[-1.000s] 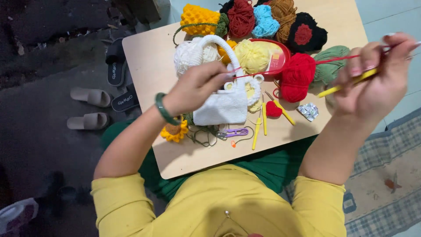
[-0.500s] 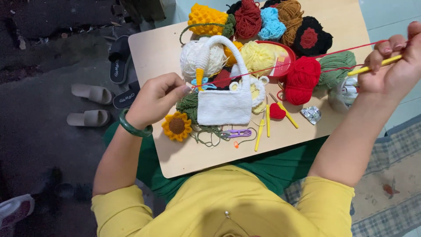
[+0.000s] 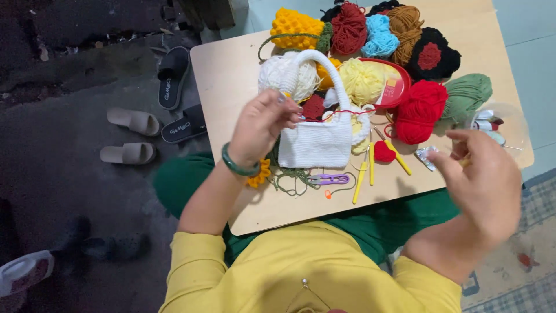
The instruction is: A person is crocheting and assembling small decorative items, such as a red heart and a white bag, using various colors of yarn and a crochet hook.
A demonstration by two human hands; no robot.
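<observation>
My left hand (image 3: pixel 263 124) is raised over the left side of a small wooden table (image 3: pixel 231 69), its fingertips pinched on a thin strand of red yarn (image 3: pixel 347 112). The strand runs right to a red yarn ball (image 3: pixel 420 110). A small dark red crochet piece (image 3: pixel 313 107) sits by those fingertips, above a white crochet bag (image 3: pixel 315 145) with a looped handle. My right hand (image 3: pixel 483 185) hovers off the table's right front corner, fingers curled around a yellow crochet hook, of which only a tip (image 3: pixel 464 163) shows.
Yarn balls crowd the table's far side: white (image 3: pixel 278 75), pale yellow (image 3: pixel 362 81), green (image 3: pixel 466 93), blue, brown. Yellow hooks (image 3: pixel 370 165), purple snips (image 3: pixel 330 179), a red heart (image 3: pixel 383 152) and a crochet sunflower (image 3: pixel 259 174) lie near the front. Sandals (image 3: pixel 133 122) and slippers (image 3: pixel 174 75) lie on the floor to the left.
My right hand has come down and toward me from the far right, slackening the red strand. My left hand has lifted from beside the bag and now pinches the yarn above it.
</observation>
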